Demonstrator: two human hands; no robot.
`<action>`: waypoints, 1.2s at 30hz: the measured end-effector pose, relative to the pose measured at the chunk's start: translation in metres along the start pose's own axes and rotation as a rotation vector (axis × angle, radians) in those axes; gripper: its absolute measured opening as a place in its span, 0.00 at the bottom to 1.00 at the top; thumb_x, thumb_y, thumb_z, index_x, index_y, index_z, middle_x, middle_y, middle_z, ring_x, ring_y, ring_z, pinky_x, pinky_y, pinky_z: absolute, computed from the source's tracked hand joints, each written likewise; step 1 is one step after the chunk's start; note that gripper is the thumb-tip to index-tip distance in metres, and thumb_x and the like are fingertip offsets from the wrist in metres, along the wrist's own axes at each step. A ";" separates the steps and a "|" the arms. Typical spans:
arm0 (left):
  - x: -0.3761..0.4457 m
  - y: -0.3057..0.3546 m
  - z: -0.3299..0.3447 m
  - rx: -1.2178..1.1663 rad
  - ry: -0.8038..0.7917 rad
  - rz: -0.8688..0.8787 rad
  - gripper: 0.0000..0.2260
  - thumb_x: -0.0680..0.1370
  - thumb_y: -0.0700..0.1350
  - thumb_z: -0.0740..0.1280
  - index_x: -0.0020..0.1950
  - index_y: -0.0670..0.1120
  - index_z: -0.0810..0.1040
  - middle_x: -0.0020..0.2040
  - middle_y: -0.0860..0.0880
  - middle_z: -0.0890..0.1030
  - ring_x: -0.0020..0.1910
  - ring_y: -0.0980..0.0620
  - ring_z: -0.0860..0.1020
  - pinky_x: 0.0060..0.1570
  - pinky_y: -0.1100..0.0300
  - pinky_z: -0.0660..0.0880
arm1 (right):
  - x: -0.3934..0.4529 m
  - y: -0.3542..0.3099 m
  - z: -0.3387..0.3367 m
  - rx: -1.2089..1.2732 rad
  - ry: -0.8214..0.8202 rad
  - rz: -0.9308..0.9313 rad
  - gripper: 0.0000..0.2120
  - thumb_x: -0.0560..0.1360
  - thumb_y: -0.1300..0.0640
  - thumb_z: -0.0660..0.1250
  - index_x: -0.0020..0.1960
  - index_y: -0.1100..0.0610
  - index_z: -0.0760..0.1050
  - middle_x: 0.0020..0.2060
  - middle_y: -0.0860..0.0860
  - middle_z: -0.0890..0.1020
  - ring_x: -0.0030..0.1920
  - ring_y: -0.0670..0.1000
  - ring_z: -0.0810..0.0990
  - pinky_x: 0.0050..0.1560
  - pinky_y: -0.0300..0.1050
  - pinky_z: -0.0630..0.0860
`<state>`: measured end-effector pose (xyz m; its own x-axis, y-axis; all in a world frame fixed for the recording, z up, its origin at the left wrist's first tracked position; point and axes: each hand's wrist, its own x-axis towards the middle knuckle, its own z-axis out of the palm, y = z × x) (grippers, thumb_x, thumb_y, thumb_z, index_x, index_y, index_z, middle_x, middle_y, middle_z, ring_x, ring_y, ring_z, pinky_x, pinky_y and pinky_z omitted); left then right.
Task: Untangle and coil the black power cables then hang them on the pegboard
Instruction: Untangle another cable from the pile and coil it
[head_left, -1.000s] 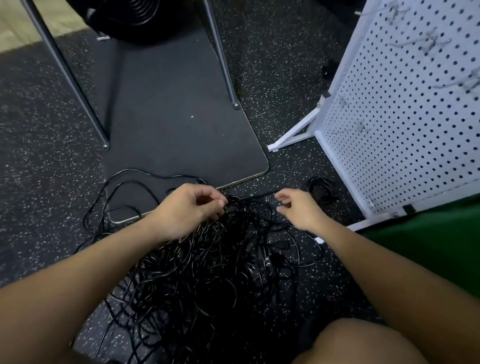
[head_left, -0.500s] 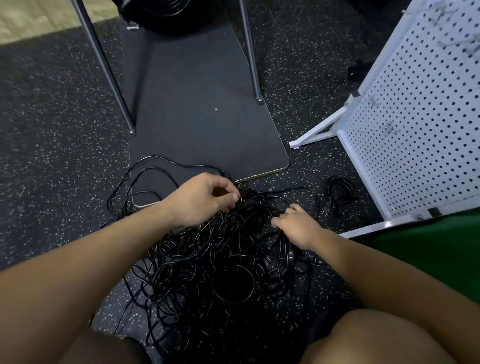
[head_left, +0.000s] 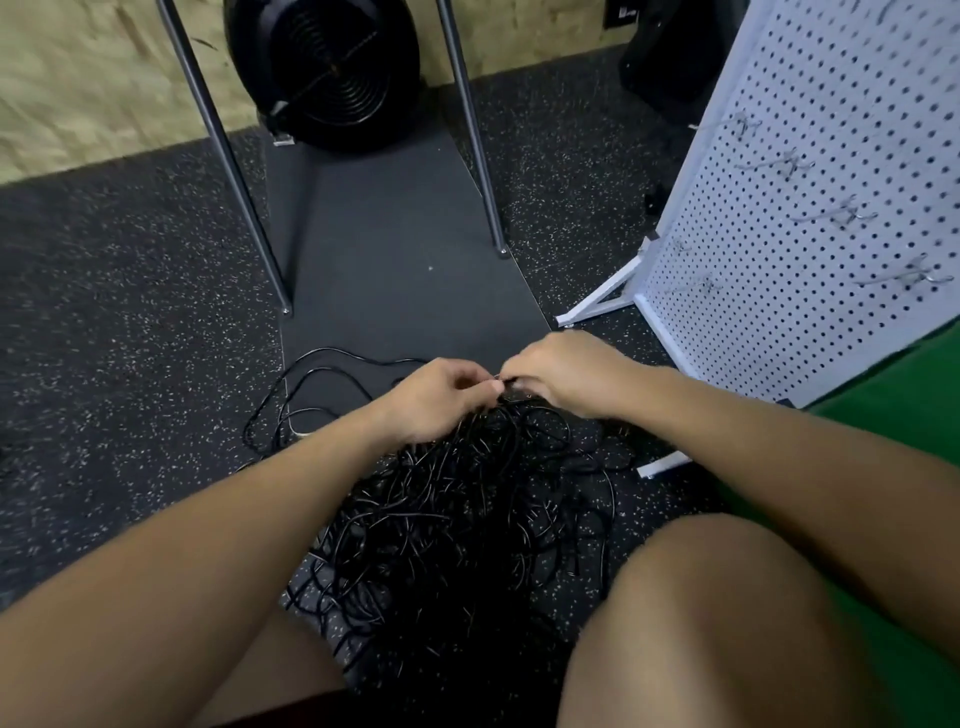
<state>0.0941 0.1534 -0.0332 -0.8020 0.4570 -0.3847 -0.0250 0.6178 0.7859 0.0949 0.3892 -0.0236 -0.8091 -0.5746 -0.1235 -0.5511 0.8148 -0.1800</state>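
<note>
A big tangle of black power cables (head_left: 457, 509) lies on the speckled floor between my knees, with loose loops trailing off to the left (head_left: 311, 379). My left hand (head_left: 436, 400) and my right hand (head_left: 566, 374) meet above the far end of the pile, fingertips together, both pinching a strand of black cable lifted from the heap. The white pegboard (head_left: 810, 208) stands on its frame to the right, with several bare metal hooks (head_left: 841, 213) sticking out of it.
A dark mat (head_left: 395, 249) lies ahead under two metal legs (head_left: 223, 156) (head_left: 472, 135). A black round fan (head_left: 332, 62) stands by the far wall. The pegboard's white foot (head_left: 597, 306) juts out onto the floor. Green fabric (head_left: 883, 415) lies at the right.
My right hand has lifted from the right side of the pile and moved left to meet my left hand. Both hands have risen with a strand. The view has tilted up.
</note>
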 end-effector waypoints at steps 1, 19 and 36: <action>-0.011 0.007 0.002 -0.048 0.006 0.015 0.11 0.88 0.53 0.68 0.53 0.48 0.86 0.44 0.49 0.88 0.40 0.49 0.80 0.46 0.50 0.74 | -0.007 -0.008 -0.018 0.074 0.045 0.015 0.07 0.87 0.51 0.65 0.59 0.46 0.82 0.48 0.46 0.86 0.48 0.55 0.83 0.49 0.54 0.79; -0.124 0.104 -0.137 -0.752 0.518 0.309 0.09 0.87 0.44 0.63 0.49 0.49 0.78 0.37 0.53 0.70 0.31 0.55 0.62 0.30 0.64 0.62 | -0.058 -0.070 -0.127 1.112 0.296 0.323 0.13 0.87 0.60 0.65 0.55 0.70 0.80 0.50 0.59 0.90 0.58 0.61 0.89 0.62 0.53 0.86; -0.132 0.091 -0.107 -0.655 0.407 0.252 0.35 0.84 0.74 0.54 0.81 0.52 0.74 0.69 0.51 0.85 0.72 0.51 0.80 0.70 0.47 0.72 | -0.016 -0.158 -0.196 1.251 0.566 0.168 0.05 0.87 0.61 0.68 0.59 0.62 0.81 0.50 0.60 0.89 0.55 0.60 0.91 0.56 0.61 0.88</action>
<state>0.1338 0.0811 0.1407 -0.9813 0.1856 -0.0515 -0.0580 -0.0299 0.9979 0.1549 0.2845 0.1980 -0.9847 -0.1221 0.1240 -0.1350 0.0860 -0.9871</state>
